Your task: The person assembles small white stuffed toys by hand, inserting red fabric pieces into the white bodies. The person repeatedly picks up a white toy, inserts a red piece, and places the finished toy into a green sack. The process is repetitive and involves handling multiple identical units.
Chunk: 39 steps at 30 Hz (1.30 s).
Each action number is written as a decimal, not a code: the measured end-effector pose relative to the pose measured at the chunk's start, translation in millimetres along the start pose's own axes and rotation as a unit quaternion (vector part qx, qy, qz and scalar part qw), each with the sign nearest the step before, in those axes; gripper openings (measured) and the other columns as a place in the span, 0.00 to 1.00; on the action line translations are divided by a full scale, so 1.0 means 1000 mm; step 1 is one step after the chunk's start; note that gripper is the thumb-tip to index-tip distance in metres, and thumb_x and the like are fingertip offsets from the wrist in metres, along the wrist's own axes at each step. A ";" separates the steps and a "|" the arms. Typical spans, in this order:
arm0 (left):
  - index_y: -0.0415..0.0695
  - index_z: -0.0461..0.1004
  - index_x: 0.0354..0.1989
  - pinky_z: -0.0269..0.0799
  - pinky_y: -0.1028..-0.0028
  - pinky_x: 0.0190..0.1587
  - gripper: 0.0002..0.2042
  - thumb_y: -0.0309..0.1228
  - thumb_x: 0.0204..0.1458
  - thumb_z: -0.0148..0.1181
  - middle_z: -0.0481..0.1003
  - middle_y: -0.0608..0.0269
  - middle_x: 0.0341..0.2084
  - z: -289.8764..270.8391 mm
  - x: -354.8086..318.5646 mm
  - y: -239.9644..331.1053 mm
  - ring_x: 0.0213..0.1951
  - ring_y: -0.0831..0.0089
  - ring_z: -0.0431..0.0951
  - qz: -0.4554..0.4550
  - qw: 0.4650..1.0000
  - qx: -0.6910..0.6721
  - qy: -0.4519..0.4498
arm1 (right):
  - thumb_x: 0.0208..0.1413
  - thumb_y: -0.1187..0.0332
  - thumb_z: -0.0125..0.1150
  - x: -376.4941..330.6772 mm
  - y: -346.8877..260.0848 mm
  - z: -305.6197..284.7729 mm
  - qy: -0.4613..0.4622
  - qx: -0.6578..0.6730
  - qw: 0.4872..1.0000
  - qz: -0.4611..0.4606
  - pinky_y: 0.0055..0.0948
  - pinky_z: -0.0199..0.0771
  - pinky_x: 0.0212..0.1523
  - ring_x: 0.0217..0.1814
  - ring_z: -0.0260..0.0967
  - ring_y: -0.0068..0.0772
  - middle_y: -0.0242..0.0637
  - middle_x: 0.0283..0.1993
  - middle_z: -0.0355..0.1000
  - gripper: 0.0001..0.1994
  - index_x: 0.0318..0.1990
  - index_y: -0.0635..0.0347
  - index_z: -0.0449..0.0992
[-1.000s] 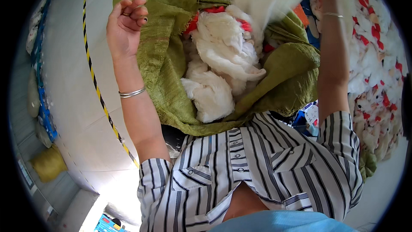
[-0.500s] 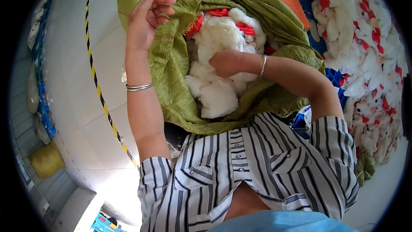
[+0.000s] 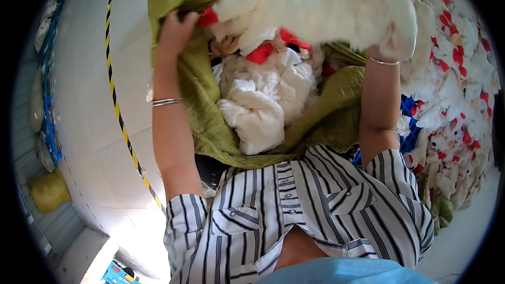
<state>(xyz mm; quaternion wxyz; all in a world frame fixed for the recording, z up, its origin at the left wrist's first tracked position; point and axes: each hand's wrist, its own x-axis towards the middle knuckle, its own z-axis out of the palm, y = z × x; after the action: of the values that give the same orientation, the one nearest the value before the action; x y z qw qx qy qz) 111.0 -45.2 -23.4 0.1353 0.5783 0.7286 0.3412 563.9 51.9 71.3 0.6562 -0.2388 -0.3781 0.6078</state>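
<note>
A white furry plush toy skin (image 3: 315,8) with a red end (image 3: 208,17) stretches across the top of an olive-green woven sack (image 3: 202,121). My right hand (image 3: 383,47) is raised under its right end and grips it, the fingers mostly hidden by the fur. My left hand (image 3: 176,31) is at the sack's left rim, right beside the red end, its visible fingers apart. Whether a fingertip touches the red part I cannot tell. Inside the sack lie more white plush skins (image 3: 258,108) with red pieces (image 3: 260,52).
A large heap of white plush skins with red parts (image 3: 452,73) rises on the right, next to a blue lattice crate (image 3: 407,131). Black-and-yellow tape (image 3: 118,108) runs along the pale floor (image 3: 84,105) on the left. A yellow bundle (image 3: 49,192) sits farther left.
My right hand has come up out of the sack and rightward, lifting a plush skin across the opening. My left hand has dropped slightly, beside the skin's red end.
</note>
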 end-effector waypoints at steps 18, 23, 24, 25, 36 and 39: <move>0.36 0.72 0.52 0.74 0.77 0.32 0.28 0.52 0.61 0.47 0.79 0.58 0.39 -0.017 -0.117 0.168 0.31 0.72 0.80 -0.144 0.803 -0.261 -0.516 | 0.60 0.70 0.54 -0.101 -0.131 0.026 -0.149 -0.214 0.964 -0.045 0.26 0.70 0.48 0.44 0.71 0.28 0.35 0.41 0.74 0.12 0.48 0.64 0.73; 0.38 0.55 0.68 0.66 0.65 0.62 0.25 0.38 0.66 0.42 0.65 0.55 0.62 0.033 -0.234 0.128 0.63 0.66 0.63 -0.250 0.566 -0.710 -0.335 | 0.61 0.70 0.55 -0.253 -0.085 0.104 -0.614 -0.325 0.706 0.135 0.25 0.70 0.48 0.45 0.71 0.29 0.34 0.41 0.74 0.11 0.48 0.64 0.73; 0.38 0.57 0.66 0.67 0.65 0.60 0.25 0.38 0.64 0.45 0.67 0.54 0.59 0.043 -0.246 0.136 0.60 0.66 0.66 -0.256 0.568 -0.710 -0.327 | 0.61 0.70 0.55 -0.281 -0.075 0.102 -0.651 -0.337 0.663 0.154 0.25 0.70 0.48 0.45 0.71 0.29 0.34 0.41 0.74 0.11 0.48 0.64 0.72; 0.38 0.59 0.65 0.69 0.66 0.58 0.25 0.38 0.63 0.48 0.68 0.54 0.57 0.052 -0.265 0.153 0.57 0.65 0.69 -0.264 0.571 -0.710 -0.316 | 0.61 0.70 0.55 -0.303 -0.070 0.091 -0.664 -0.333 0.644 0.183 0.25 0.70 0.48 0.45 0.71 0.29 0.34 0.41 0.74 0.11 0.48 0.64 0.72; 0.38 0.76 0.46 0.76 0.77 0.39 0.13 0.22 0.52 0.53 0.80 0.61 0.38 0.052 -0.368 0.252 0.37 0.79 0.80 -0.034 0.835 -0.443 -0.324 | 0.62 0.52 0.55 -0.351 -0.093 -0.067 -0.045 -0.129 0.938 0.318 0.28 0.74 0.48 0.47 0.73 0.27 0.38 0.52 0.72 0.26 0.59 0.63 0.67; 0.38 0.77 0.44 0.73 0.74 0.46 0.13 0.25 0.49 0.60 0.79 0.60 0.37 0.043 -0.394 0.299 0.42 0.77 0.77 -0.050 0.875 -0.266 -0.402 | 0.60 0.60 0.57 -0.349 -0.107 -0.053 -0.067 -0.079 0.952 0.288 0.27 0.74 0.48 0.48 0.73 0.25 0.36 0.52 0.72 0.23 0.59 0.64 0.67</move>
<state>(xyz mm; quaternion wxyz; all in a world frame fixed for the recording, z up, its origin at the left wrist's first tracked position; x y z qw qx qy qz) 476.8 -369.5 63.0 0.5823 0.5707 0.5209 0.2529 680.4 -297.7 50.6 0.4057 -0.3473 -0.3833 0.7536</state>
